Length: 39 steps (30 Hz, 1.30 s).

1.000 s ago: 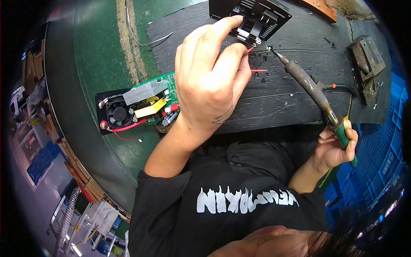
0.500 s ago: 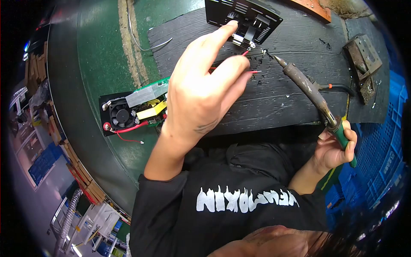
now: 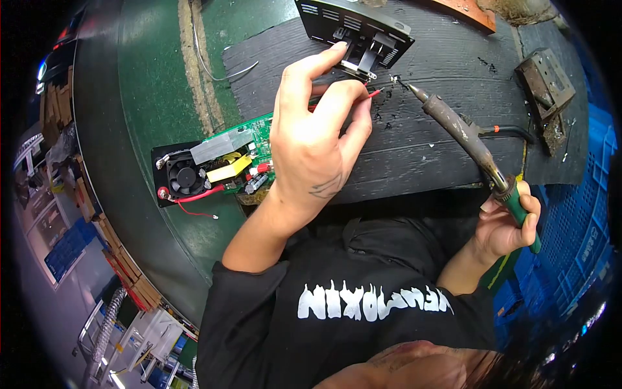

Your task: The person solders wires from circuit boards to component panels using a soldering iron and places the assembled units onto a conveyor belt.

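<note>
My left hand (image 3: 314,133) is closed with a red wire (image 3: 374,94) pinched between thumb and fingers, its bare tip sticking out to the right. The index finger reaches to a black slotted metal panel (image 3: 356,29), which stands tilted at the top of the bench. A second red wire end shows close to the panel's lower edge. My right hand (image 3: 505,223) grips a soldering iron (image 3: 463,133) by its green handle. The iron's tip points up-left and sits a little right of the wire end, apart from it. Partly behind my left wrist lies a green circuit board (image 3: 262,135).
A small black fan (image 3: 184,177) sits at the board's left end. A rusty metal holder (image 3: 547,84) stands on the right of the black mat (image 3: 414,172). A loose grey wire (image 3: 236,72) lies at upper left. Blue crates (image 3: 576,201) are at far right.
My left hand has turned and shifted, bringing the red wire tip up and left toward the panel's lower edge. The panel has moved slightly left and down. The iron has shifted slightly left.
</note>
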Motion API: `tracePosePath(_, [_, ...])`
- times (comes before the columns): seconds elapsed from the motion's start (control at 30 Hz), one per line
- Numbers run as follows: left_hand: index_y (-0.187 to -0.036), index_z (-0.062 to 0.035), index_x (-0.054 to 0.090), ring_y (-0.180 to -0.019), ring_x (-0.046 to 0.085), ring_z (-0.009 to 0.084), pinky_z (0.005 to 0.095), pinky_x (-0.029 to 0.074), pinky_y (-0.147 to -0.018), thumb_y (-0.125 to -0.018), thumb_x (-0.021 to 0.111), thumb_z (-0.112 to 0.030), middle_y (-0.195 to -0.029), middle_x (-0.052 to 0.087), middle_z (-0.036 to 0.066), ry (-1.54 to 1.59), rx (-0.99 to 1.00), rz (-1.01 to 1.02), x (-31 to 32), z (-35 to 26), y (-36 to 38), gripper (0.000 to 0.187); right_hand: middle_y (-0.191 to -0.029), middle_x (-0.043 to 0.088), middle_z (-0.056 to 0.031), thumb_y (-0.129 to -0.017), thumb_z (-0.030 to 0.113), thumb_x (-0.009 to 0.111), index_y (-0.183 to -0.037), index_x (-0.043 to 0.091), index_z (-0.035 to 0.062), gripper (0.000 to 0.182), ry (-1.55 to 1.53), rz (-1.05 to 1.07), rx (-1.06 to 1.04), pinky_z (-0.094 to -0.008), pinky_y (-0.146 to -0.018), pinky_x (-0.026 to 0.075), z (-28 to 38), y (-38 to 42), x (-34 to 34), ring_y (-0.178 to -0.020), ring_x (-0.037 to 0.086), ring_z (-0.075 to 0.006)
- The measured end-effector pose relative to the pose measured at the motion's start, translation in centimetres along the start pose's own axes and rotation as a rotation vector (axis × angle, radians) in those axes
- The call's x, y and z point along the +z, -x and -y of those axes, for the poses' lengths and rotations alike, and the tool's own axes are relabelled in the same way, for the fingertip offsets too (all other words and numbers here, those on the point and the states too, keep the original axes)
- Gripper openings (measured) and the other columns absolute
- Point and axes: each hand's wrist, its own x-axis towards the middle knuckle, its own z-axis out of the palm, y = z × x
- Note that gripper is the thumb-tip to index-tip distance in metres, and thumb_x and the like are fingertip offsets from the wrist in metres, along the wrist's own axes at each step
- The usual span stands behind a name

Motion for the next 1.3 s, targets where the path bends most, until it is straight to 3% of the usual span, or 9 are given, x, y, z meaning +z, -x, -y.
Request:
tracePosePath(0.03, [-0.084,-0.002,0.064,-0.084,0.061,0.0247,0.0317,0.052,-0.07,-0.068,0.072,0.001,-0.114,0.056,0.015,0.003,0.014,-0.037,0.1,0.0,0.0,0.018,-0.088,0.058,-0.0197,-0.09,0.038,0.044,-0.105,0.063,0.0067,0.039,-0.001,0.0,0.001,-0.0238,-0.039,0.041,0.0,0.0,0.1,-0.051,0.053,-0.0205])
tracePosePath(0.13, [-0.085,-0.0014,0.064,-0.079,0.061,0.0224,0.0296,0.053,-0.067,-0.07,0.072,0.001,-0.113,0.054,0.015,-0.026,0.022,-0.029,0.0,-0.1,-0.1,0.017,-0.086,0.057,-0.0194,-0.09,0.038,0.044,-0.104,0.062,0.0065,0.039,-0.008,0.014,0.001,-0.0242,-0.041,0.042,-0.1,-0.1,0.6,-0.05,0.052,-0.0203])
tracePosePath(0.17, [-0.085,-0.0014,0.064,-0.079,0.061,0.0224,0.0296,0.053,-0.067,-0.07,0.072,0.001,-0.113,0.054,0.015,-0.024,0.022,-0.029,0.0,-0.2,0.0,0.017,-0.084,0.057,-0.0197,-0.091,0.035,0.043,-0.104,0.06,0.0051,0.037,-0.016,0.02,-0.016,-0.0246,-0.039,0.043,-0.3,-0.1,0.7,-0.049,0.053,-0.0206])
tracePosePath(0.23, [-0.085,-0.0023,0.066,-0.095,0.06,0.026,0.0331,0.051,-0.081,-0.07,0.07,0.0,-0.115,0.054,0.016,0.035,-0.077,-0.006,0.0,-0.4,0.1,0.016,-0.081,0.056,-0.02,-0.091,0.032,0.042,-0.103,0.058,0.0038,0.034,-0.023,0.03,-0.032,-0.0249,-0.038,0.043,-0.4,-0.3,1.0,-0.048,0.055,-0.021])
tracePosePath(0.73, [-0.085,-0.0007,0.064,-0.09,0.061,0.0223,0.0293,0.052,-0.077,-0.069,0.067,0.003,-0.111,0.05,0.015,0.0,-0.069,-0.01,0.1,-0.1,0.2,0.016,-0.079,0.055,-0.0189,-0.091,0.032,0.043,-0.103,0.058,0.0032,0.034,-0.001,0.056,-0.003,-0.0257,-0.039,0.043,-0.7,-0.9,2.2,-0.049,0.055,-0.0214])
tracePosePath(0.97, [-0.084,0.0,0.063,-0.089,0.061,0.022,0.0294,0.052,-0.075,-0.069,0.068,0.003,-0.111,0.05,0.015,0.005,-0.045,-0.03,0.3,0.2,0.3,0.016,-0.086,0.056,-0.018,-0.09,0.037,0.045,-0.105,0.062,0.0053,0.039,-0.015,0.086,0.036,-0.0242,-0.042,0.044,-1.0,-0.7,2.2,-0.053,0.055,-0.0208])
tracePosePath(1.3, [-0.082,-0.0017,0.064,-0.087,0.061,0.0232,0.0283,0.053,-0.07,-0.066,0.069,0.004,-0.108,0.057,0.014,-0.08,0.016,-0.118,0.9,0.2,0.4,0.018,-0.084,0.057,-0.0179,-0.09,0.037,0.044,-0.104,0.06,0.0048,0.039,-0.023,0.048,0.059,-0.024,-0.04,0.043,-1.3,-0.7,2.1,-0.052,0.055,-0.0207])
